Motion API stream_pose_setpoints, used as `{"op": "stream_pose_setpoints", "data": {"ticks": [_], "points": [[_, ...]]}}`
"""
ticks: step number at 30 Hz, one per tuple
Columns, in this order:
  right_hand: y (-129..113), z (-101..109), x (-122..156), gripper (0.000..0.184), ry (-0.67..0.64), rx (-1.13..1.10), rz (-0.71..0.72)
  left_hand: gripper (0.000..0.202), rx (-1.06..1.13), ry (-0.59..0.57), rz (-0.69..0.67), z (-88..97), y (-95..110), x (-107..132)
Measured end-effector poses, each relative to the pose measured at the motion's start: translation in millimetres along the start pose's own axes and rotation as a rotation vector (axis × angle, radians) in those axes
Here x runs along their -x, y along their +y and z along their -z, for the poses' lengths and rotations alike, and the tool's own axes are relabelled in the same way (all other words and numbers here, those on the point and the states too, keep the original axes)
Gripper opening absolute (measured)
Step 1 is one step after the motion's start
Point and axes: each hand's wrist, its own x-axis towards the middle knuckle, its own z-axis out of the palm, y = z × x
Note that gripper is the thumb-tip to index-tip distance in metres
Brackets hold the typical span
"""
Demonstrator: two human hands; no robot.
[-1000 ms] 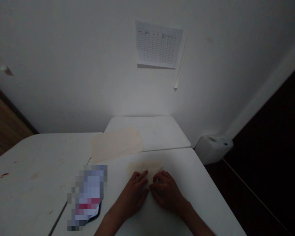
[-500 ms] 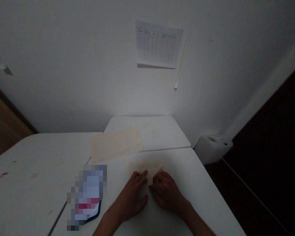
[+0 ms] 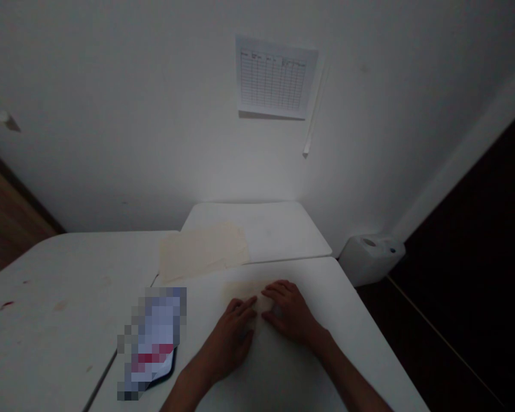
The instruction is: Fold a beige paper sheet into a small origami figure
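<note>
A thin cream sheet [image 3: 244, 286], like those in the pile further back, lies on the white table in front of me. Its near part is dim and largely covered by my hands. My left hand [image 3: 234, 335] rests on its left side, fingers stretched forward and thumb apart. On the right, my right hand [image 3: 289, 312] presses its fingertips on the sheet with the fingers arched, thumb spread away from them. Neither hand appears to grip anything.
A stack of cream sheets [image 3: 203, 252] lies across the table joints at the back left. A phone [image 3: 167, 369], partly blurred out, lies to my left. Beyond the right edge stands a white plastic container [image 3: 364, 260]. A printed chart [image 3: 274, 80] hangs on the wall.
My right hand has moved forward over the sheet's far right edge, its curled fingers opening out. My left hand stays nearly in place, its thumb drawn slightly back.
</note>
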Motion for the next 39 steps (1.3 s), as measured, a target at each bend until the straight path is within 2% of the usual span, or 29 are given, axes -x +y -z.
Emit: {"op": "stream_pose_setpoints", "data": {"ticks": [3,7,11,14,18,24,26,30,39], "points": [[9,0,-7,0.042,-0.041,-0.096,-0.036,0.043,0.004,0.021,0.005,-1.0,-2,1],[22,0,-6,0.046,-0.003,-0.265,-0.119,0.047,0.006,0.058,0.010,-1.7,-2,0],[32,2,-1,0.032,-0.033,-0.340,-0.009,0.044,0.012,0.070,0.022,-2.1,0,-1],[37,3,1,0.033,-0.076,-0.344,0.096,0.042,-0.001,0.088,0.030,-3.5,-1,-1],[34,8,3,0.036,-0.083,-0.324,0.106,0.042,-0.015,0.082,0.023,-4.9,-2,-1],[21,15,-5,0.015,-0.103,-0.280,-0.022,0.041,0.000,0.064,0.029,-4.3,-4,-1],[23,11,-7,0.018,-0.109,-0.214,-0.078,0.041,0.003,0.060,0.032,-4.0,-4,-1],[25,2,-8,0.035,-0.041,-0.158,-0.170,0.044,0.018,0.057,0.026,-2.4,-1,-1],[13,2,-19,0.040,-0.050,-0.243,-0.118,0.043,0.005,0.053,0.016,-0.9,0,-1]]}}
